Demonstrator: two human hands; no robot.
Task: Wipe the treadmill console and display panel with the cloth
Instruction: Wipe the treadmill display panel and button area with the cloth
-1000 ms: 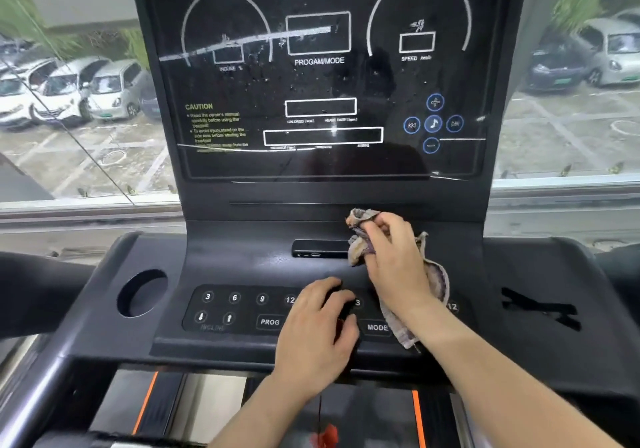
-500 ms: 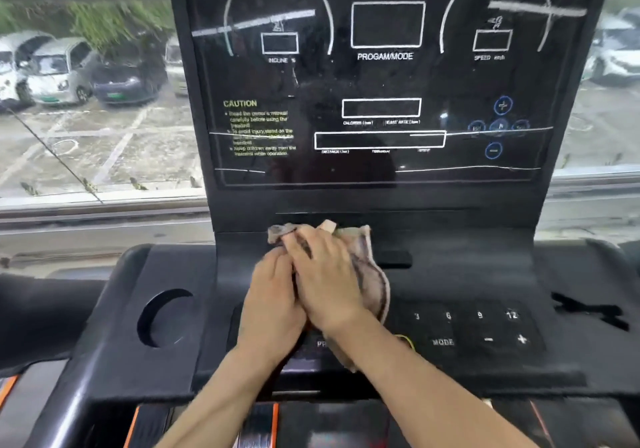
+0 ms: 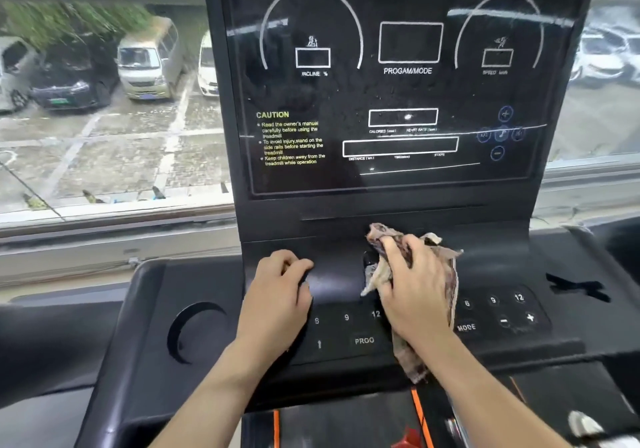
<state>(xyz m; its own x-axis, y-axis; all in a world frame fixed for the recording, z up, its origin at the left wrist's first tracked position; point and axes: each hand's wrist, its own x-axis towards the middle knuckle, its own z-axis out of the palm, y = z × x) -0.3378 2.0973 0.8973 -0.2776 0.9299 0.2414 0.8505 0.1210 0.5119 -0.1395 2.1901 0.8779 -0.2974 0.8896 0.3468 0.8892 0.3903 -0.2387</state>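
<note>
The cloth [image 3: 450, 281] is gripped in a bunch by the right hand [image 3: 415, 285], fingers [image 3: 394, 250] curled round its folds. It is pressed against the sloped face of the treadmill console [image 3: 332, 274], just above the keypad [image 3: 346, 330] and below the display panel [image 3: 408, 101]. A tail of fabric is seen trailing under the wrist, across the buttons. The left hand [image 3: 277, 295] is rested on the console beside it, apart from the cloth, fingers loosely bent and nothing held: a brace, by the look of it.

The step in hand is judged to be the wiping of the console's lower face. The display panel above, where specks are scattered over the glass, looks not yet dealt with.

For this stroke to be done well, the cloth is best spread wider under the palm, so that more surface is covered at each pass. Even pressure is wanted, and overlapping side-to-side passes are called for, edge to edge. The dark slot [image 3: 370, 261] at the cloth's left edge should only be brushed lightly. Over the keypad a light touch is advised, so that PROG [image 3: 364, 340] and MODE [image 3: 465, 327] are not pressed. The left hand will need to be lifted clear when its patch is reached.
</note>
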